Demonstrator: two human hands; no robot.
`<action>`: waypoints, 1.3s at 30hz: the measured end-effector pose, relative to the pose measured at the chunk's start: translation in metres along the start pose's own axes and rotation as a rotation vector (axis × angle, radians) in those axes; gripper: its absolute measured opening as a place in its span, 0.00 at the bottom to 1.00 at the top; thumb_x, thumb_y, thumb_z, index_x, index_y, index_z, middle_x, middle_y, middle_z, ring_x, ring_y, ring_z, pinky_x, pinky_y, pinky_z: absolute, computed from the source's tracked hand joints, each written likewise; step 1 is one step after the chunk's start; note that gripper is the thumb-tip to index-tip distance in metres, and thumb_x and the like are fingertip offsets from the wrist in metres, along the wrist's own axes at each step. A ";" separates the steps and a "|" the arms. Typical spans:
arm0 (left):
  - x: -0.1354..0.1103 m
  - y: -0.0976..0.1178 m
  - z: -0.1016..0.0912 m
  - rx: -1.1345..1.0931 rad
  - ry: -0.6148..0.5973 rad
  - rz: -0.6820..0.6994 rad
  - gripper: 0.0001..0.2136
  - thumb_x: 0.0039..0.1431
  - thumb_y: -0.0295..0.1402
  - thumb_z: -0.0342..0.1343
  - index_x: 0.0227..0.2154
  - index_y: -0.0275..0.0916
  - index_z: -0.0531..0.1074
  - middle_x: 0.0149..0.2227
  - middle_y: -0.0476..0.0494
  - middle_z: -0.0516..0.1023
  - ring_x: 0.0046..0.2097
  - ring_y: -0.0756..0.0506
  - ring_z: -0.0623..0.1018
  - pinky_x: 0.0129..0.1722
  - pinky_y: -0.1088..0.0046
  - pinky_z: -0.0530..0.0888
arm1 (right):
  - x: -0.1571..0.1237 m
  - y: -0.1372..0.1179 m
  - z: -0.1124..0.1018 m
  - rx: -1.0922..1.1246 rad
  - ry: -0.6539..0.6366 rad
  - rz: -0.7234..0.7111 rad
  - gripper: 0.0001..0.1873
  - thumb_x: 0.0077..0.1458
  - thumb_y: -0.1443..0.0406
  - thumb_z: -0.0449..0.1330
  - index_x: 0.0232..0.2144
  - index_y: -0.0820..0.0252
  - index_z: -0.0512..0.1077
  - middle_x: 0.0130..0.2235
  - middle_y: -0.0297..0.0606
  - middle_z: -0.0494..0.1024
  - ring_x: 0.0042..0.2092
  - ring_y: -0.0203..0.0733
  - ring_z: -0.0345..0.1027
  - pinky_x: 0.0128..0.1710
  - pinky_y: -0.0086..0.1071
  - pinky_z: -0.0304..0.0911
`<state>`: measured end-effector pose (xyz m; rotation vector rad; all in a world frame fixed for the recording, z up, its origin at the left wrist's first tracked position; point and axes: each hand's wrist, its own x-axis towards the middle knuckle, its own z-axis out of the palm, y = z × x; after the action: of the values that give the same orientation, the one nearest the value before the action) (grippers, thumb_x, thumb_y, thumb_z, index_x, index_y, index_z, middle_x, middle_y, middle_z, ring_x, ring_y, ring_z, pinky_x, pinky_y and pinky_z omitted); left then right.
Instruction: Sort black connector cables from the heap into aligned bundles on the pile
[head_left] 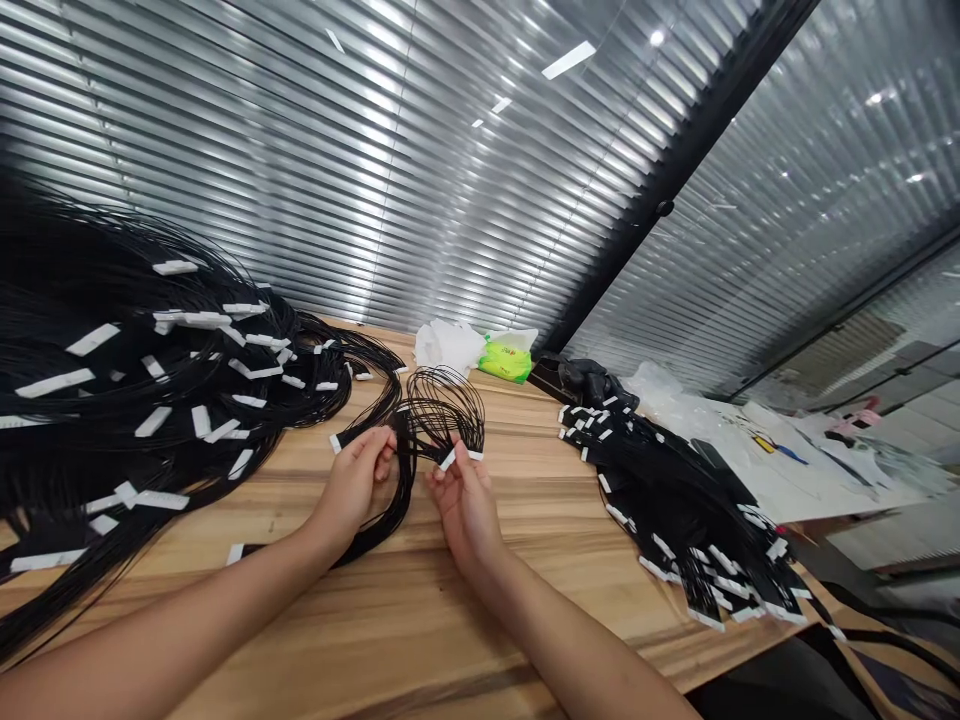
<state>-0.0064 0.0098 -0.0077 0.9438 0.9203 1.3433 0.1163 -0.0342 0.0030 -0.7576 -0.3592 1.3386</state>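
Observation:
Between my hands is a looped bundle of thin black wires point(450, 400) with white connectors at its end. My right hand point(469, 500) pinches the bundle's white connector point(448, 459) between thumb and fingers. My left hand point(358, 470) is closed at the left side of the same wires, its fingertips pressed together; exactly what they grip is partly hidden. Black strands curve down past my left hand to the wooden table point(405, 640). Near my left wrist lies another white connector point(236, 553) on a black cable.
A large heap of black wires point(112, 390) with many white connectors covers the left. To the right lies a second wire pile point(667, 500). Behind my hands are crumpled white tissue point(448, 345) and a green packet point(506, 358). Slatted blinds point(300, 150) rise along the table's back edge.

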 end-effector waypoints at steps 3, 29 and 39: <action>0.001 0.001 -0.002 -0.074 0.067 -0.019 0.15 0.45 0.45 0.59 0.22 0.38 0.66 0.19 0.56 0.62 0.20 0.55 0.59 0.20 0.78 0.58 | -0.005 0.000 0.002 0.044 -0.052 0.058 0.21 0.34 0.58 0.75 0.32 0.57 0.76 0.23 0.25 0.74 0.24 0.28 0.66 0.29 0.25 0.67; -0.004 -0.002 0.000 -0.105 -0.031 -0.093 0.26 0.47 0.49 0.61 0.46 0.38 0.71 0.43 0.39 0.80 0.44 0.39 0.78 0.37 0.67 0.76 | -0.016 -0.004 0.006 0.069 -0.246 0.212 0.13 0.40 0.59 0.73 0.28 0.56 0.77 0.31 0.31 0.81 0.29 0.32 0.69 0.34 0.31 0.68; -0.006 0.002 -0.008 -0.424 -0.139 -0.283 0.22 0.54 0.30 0.57 0.54 0.44 0.69 0.56 0.44 0.73 0.57 0.42 0.72 0.54 0.66 0.72 | -0.016 -0.013 -0.003 0.256 -0.323 0.566 0.08 0.50 0.61 0.68 0.27 0.58 0.76 0.16 0.21 0.64 0.20 0.25 0.54 0.37 0.28 0.66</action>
<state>-0.0146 0.0040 -0.0088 0.5486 0.6029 1.1520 0.1245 -0.0512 0.0128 -0.4366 -0.2245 2.0085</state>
